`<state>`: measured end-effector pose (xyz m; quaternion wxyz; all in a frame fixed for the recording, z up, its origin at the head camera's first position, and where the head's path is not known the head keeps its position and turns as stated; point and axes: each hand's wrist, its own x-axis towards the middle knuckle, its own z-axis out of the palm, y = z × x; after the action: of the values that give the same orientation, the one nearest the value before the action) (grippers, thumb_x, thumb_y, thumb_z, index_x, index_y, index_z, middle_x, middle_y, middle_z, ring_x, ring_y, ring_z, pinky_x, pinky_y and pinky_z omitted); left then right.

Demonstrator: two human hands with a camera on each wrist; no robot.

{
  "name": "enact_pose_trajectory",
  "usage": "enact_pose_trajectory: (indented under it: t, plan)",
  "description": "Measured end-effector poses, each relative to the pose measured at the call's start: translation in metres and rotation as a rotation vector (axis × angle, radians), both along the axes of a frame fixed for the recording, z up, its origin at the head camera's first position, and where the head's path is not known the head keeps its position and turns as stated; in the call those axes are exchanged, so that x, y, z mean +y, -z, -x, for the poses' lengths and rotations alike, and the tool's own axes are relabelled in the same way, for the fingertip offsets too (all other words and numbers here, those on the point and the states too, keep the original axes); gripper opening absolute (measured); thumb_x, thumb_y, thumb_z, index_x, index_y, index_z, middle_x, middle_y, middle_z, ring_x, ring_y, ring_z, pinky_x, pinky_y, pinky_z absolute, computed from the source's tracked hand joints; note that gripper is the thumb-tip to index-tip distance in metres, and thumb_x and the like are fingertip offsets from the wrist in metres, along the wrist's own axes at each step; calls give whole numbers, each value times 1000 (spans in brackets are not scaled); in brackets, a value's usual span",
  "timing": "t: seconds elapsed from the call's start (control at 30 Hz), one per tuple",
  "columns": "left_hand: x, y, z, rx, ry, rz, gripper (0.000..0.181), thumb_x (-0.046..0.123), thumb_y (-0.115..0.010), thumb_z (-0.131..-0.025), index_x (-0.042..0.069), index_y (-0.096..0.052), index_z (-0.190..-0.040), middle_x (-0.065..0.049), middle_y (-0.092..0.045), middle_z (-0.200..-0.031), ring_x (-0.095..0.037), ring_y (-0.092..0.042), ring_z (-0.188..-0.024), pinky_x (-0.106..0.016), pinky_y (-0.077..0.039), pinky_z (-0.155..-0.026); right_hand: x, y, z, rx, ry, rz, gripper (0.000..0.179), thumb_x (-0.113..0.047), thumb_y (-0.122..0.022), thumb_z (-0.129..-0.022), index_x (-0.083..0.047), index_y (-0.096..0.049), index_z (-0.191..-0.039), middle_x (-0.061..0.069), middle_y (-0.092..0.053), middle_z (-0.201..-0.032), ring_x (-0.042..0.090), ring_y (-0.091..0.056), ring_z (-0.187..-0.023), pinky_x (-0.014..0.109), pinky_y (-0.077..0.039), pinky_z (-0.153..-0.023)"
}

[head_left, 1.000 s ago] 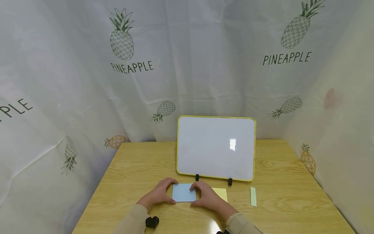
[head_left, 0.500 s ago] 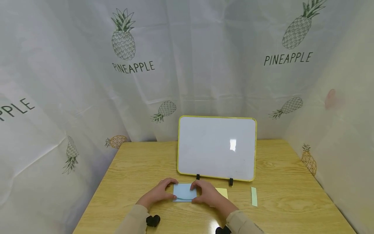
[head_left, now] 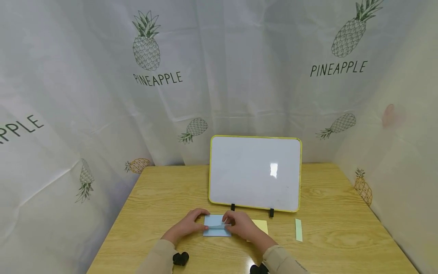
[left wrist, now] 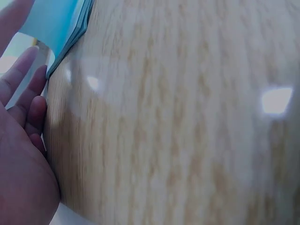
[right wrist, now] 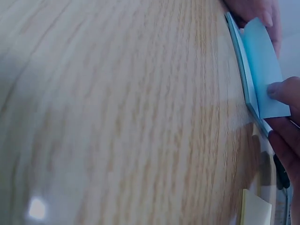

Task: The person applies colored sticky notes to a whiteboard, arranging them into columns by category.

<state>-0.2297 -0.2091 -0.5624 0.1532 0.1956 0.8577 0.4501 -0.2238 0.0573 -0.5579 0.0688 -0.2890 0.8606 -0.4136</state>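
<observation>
A light blue sticky note pad (head_left: 213, 233) lies on the table in front of the whiteboard. In the right wrist view its top sheet (right wrist: 263, 56) stands bent up along the near side, away from the pages below. My left hand (head_left: 186, 227) holds the left end, thumb at the lifted edge and fingers by the far edge. At the right end my right hand (head_left: 243, 229) pinches the lifted sheet, its thumb against the paper. The left wrist view shows the pad's layered edge (left wrist: 77, 33) above the left fingers.
Behind the hands a yellow-framed whiteboard (head_left: 254, 173) leans on black feet (head_left: 271, 212). A yellow note (head_left: 261, 225) lies partly behind the right hand, and a pale green strip (head_left: 299, 230) lies farther right. Pineapple-print cloth (head_left: 253, 76) surrounds the wooden table (head_left: 164, 190).
The blue pad's top sheet, flat a second ago, has its near edge lifted and bent back toward the board. The thumbs have moved up with it; both hands otherwise keep their places.
</observation>
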Motion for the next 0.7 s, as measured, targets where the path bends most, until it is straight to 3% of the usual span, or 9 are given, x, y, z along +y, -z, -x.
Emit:
enact_pose_trajectory:
  t: [0.13, 0.33, 0.47, 0.7]
  plan:
    - [3, -2, -3, 34, -10, 24, 56, 28, -83, -79, 15, -58, -128, -7, -51, -133, -33, -43, -121, -51, -35, -101, 0, 2, 1, -30, 19, 37, 16, -7, -73, -87, -18, -65, -94, -6, -65, -87, 6, -58, -82, 29, -49, -73]
    - [11, -1, -9, 147, -67, 130, 62, 26, -87, -73, 14, -58, -127, -8, -52, -130, -34, -43, -117, -56, -33, -97, 2, 10, 5, -159, 28, 133, 14, -5, -66, -92, -19, -69, -92, -5, -64, -97, 10, -57, -88, 30, -48, -76]
    - [12, 3, -9, 176, -77, 169, 72, 27, -88, -72, 8, -53, -132, -10, -52, -131, -37, -43, -120, -58, -32, -98, 4, 12, 7, -188, 21, 166, 20, 0, -61, -93, -15, -74, -94, -3, -64, -97, 12, -55, -86, 28, -47, -73]
    - [9, 8, -7, 178, -74, 170, 78, 31, -89, -71, 7, -50, -134, -7, -53, -128, -33, -45, -116, -56, -33, -96, 5, 13, 10, -205, 52, 214, 18, -7, -77, -83, -11, -76, -100, -2, -65, -99, 17, -60, -95, 29, -50, -79]
